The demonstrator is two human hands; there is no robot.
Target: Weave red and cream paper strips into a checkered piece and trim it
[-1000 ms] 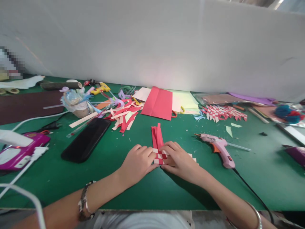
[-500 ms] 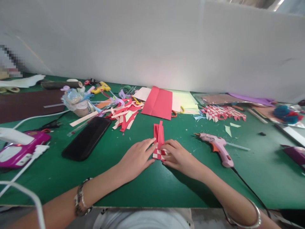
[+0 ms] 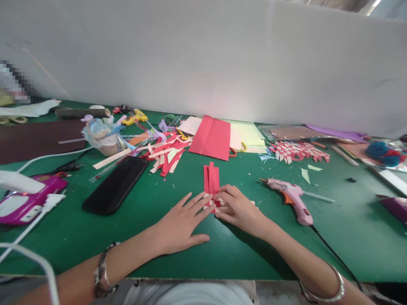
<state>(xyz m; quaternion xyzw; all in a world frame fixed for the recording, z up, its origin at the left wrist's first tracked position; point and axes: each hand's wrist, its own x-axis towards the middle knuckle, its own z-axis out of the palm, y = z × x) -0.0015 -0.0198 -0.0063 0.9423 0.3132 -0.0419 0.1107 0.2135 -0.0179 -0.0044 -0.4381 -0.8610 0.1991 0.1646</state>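
The woven paper [image 3: 211, 181] is lying under the outspread left hand [image 3: 179, 222]. The right hand [image 3: 241, 211] is pinching its right side.

Head camera looks forward — and down — over the table [image 3: 232, 260].

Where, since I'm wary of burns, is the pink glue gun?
In the head view, the pink glue gun lies on the green table, right of the right hand and below two paper scraps.
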